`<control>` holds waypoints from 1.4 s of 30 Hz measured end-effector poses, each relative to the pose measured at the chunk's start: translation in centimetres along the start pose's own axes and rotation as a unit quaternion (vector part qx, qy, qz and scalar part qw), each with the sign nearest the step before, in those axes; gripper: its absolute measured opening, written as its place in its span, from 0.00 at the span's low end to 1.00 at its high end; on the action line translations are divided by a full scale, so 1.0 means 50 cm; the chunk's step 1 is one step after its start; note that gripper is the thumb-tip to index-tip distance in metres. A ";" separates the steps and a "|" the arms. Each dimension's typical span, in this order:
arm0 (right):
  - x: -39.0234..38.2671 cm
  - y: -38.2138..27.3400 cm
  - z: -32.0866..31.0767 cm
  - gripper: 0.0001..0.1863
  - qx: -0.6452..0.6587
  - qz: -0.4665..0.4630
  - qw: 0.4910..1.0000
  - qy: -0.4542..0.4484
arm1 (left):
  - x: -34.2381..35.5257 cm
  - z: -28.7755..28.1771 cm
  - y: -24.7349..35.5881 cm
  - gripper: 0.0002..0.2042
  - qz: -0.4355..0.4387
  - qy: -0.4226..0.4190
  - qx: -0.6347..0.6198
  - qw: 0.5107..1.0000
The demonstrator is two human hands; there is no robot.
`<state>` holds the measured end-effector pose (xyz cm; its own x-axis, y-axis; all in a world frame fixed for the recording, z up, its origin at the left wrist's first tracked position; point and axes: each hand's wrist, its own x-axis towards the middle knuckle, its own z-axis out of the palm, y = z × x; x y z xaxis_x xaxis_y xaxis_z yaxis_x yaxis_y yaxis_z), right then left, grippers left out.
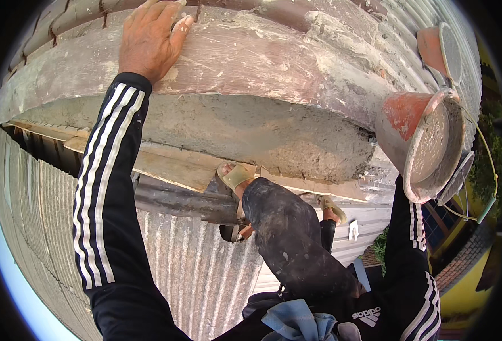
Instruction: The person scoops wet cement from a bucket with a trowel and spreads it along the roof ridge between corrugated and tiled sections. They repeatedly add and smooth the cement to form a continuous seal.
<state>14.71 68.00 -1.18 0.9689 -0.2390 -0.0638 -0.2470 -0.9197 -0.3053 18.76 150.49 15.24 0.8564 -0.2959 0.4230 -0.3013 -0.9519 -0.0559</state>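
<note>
Head view, left fingers (pixel 159 13) spread on ledge (pixel 251 62), right fingers behind bucket (pixel 400 120), grasp unclear

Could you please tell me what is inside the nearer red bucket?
The nearer red bucket holds a grey, mortar-like mix; its bottom, and anything buried there, is covered and cannot be seen.

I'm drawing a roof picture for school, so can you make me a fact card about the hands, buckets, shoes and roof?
Left hand: resting on a reddish-brown strip
Right hand: hidden; only its black sleeve shows by the near bucket
Near bucket: red-orange, crusted grey, grey mix inside
Other bucket: upper right
Shoes: pale sandals
Roof: grey corrugated sheets
</note>
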 end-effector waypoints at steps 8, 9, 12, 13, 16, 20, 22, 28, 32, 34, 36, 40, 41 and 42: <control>-0.032 0.140 0.029 0.32 -0.020 0.022 0.994 -0.108 | -0.007 0.010 0.019 0.13 -0.042 -0.182 -0.041 0.982; -0.036 0.162 0.026 0.32 -0.018 0.023 0.993 -0.110 | -0.006 0.011 0.018 0.13 -0.040 -0.186 -0.042 0.981; -0.048 0.211 0.022 0.31 -0.022 0.029 0.993 -0.114 | -0.005 0.014 0.017 0.13 -0.027 -0.185 -0.027 0.982; -0.055 0.223 0.018 0.30 -0.027 0.038 0.992 -0.116 | -0.006 0.015 0.018 0.13 -0.024 -0.176 -0.022 0.984; -0.065 0.254 0.013 0.29 -0.037 0.039 0.992 -0.114 | -0.008 0.018 0.016 0.13 -0.020 -0.168 -0.007 0.986; -0.055 0.314 0.007 0.28 -0.043 0.024 0.991 -0.121 | -0.017 0.025 0.006 0.13 -0.043 -0.185 -0.004 0.982; -0.046 0.332 0.011 0.27 -0.049 0.013 0.991 -0.126 | -0.027 0.032 -0.002 0.14 -0.055 -0.198 -0.002 0.979; -0.150 0.082 -0.069 0.26 0.103 0.048 0.980 -0.164 | -0.038 0.047 -0.014 0.26 -0.095 -0.279 0.067 0.953; -0.272 -0.279 -0.298 0.31 0.435 0.380 0.793 0.196 | -0.007 0.031 -0.013 0.16 -0.057 -0.256 0.024 0.965; -0.241 -0.414 -0.393 0.37 0.477 0.275 0.807 0.215 | 0.013 0.017 -0.005 0.15 -0.075 -0.294 0.018 0.953; -0.197 -0.502 -0.446 0.43 0.413 0.164 0.882 0.155 | 0.028 0.005 0.003 0.15 -0.086 -0.310 0.008 0.947; -0.087 -0.557 -0.530 0.28 0.333 0.158 0.925 0.089 | 0.034 0.000 0.007 0.16 -0.095 -0.325 0.021 0.941; -0.055 -0.559 -0.530 0.24 0.388 0.199 0.899 0.049 | 0.032 0.003 0.009 0.16 -0.089 -0.300 -0.002 0.950; -0.050 -0.558 -0.558 0.14 0.423 0.103 0.900 0.023 | 0.029 0.000 0.002 0.16 -0.100 -0.310 -0.009 0.945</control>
<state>18.80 85.55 34.02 0.8974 -0.4082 -0.1675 -0.3023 -0.2921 -0.9074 19.95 149.95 15.84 0.9765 -0.1057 -0.1879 -0.1101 -0.9938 -0.0131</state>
